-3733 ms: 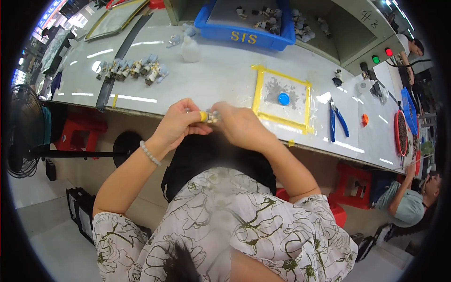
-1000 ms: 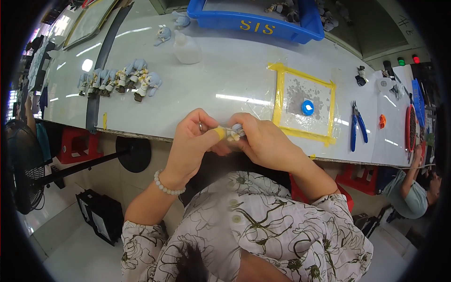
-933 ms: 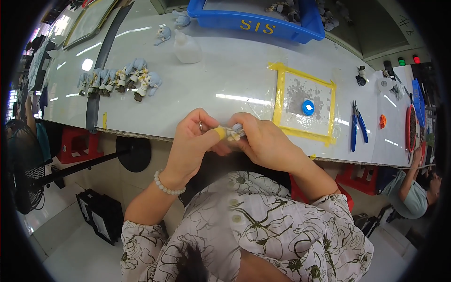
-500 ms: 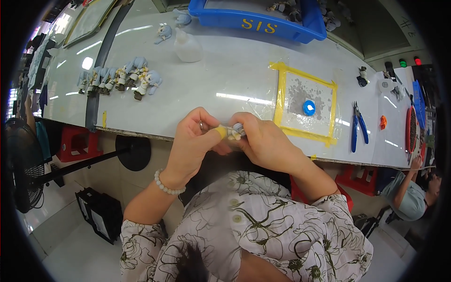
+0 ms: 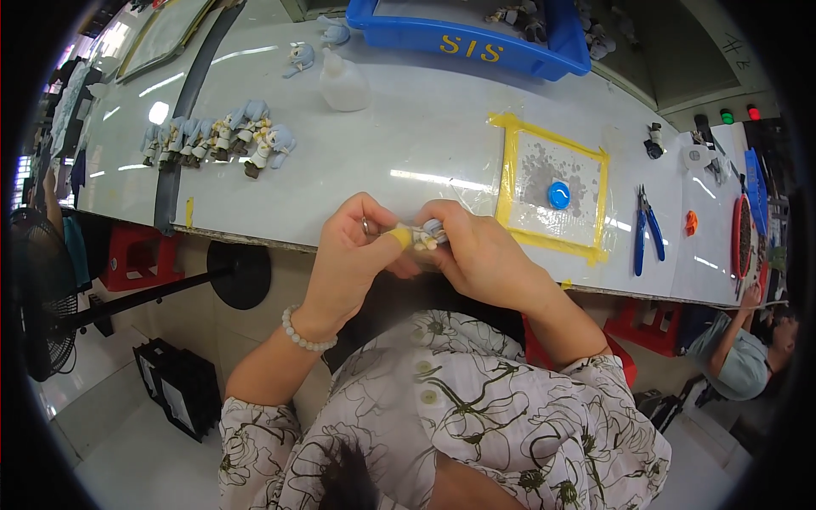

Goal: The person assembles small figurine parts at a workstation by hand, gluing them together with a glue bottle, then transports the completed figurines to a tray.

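Observation:
A small figurine (image 5: 429,235) with pale blue and whitish parts is held between my two hands, just off the table's near edge. My left hand (image 5: 344,255), its thumb tip covered in yellow, pinches one end of it. My right hand (image 5: 493,259) is closed round the other end, with thumb and fingers hiding much of the piece. Farther left on the table, several similar figurines (image 5: 256,134) with blue heads and brown feet lie in a cluster. Two loose blue-grey pieces, one a figure head (image 5: 299,57), lie beyond them.
A translucent white bottle (image 5: 343,87) stands near a blue bin (image 5: 467,44). Right of my hands are a yellow-taped square (image 5: 510,170) holding a blue round container (image 5: 558,195), blue-handled pliers (image 5: 649,229) and an orange piece (image 5: 691,223). A co-worker (image 5: 739,357) sits at far right.
Both hands stay in nearly the same place with the figurine between them. The figurine has turned or shifted slightly in the fingers. The view has moved a little.

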Tool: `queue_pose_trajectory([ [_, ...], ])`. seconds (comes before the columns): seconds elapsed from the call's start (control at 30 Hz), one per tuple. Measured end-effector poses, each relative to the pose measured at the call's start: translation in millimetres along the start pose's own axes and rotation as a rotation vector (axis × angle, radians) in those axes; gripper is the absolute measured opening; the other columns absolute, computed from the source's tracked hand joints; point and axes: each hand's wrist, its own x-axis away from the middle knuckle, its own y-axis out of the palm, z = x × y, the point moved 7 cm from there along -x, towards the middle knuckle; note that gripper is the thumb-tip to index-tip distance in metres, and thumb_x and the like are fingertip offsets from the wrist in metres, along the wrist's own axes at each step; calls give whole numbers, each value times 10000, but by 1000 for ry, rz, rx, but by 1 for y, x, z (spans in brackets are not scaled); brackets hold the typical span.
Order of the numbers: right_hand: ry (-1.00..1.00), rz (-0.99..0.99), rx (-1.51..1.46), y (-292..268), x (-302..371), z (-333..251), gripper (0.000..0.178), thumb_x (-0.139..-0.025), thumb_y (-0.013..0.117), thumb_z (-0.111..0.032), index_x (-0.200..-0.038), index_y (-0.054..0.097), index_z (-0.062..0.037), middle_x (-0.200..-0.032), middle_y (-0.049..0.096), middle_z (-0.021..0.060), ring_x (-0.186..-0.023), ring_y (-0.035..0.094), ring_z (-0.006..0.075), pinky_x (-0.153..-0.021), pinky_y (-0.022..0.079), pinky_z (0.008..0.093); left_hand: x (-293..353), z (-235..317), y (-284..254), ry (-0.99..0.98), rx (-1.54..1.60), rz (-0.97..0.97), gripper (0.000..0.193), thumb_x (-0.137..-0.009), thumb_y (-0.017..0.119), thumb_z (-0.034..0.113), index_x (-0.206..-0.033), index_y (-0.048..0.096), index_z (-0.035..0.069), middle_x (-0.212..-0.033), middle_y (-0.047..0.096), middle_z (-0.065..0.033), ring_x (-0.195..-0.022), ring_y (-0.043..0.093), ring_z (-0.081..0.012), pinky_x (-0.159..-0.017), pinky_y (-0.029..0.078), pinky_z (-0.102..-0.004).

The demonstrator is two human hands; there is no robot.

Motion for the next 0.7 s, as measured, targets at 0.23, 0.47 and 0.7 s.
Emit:
queue_pose_trajectory([
  [0.23,46,-6,-17,0,1,1,392,-732,589,-27,-1067,389,-59,-766,565,152,-663,569,340,-556,443,393,1,1,0,-16,33,-22,116,-783,481,8,-876,412,9,-796,575,-144,-576,604,-190,-524,514,-268],
  [0.47,10,8,10,0,1,-1,390,-730,591,-28,-1064,391,-57,-742,561,148,-657,567,337,-547,440,389,0,-1,-2,-1,46,-56,119,-782,481,-4,-880,415,4,-782,577,-144,-578,607,-194,-532,521,-275],
  [0.7,-19,6,6,-1,1,-2,390,-728,593,-27,-1060,388,-50,-778,560,153,-660,565,336,-553,442,383,0,1,0,-28,66,-69,119,-781,483,-11,-879,418,4,-766,581,-143,-581,612,-198,-535,526,-274],
])
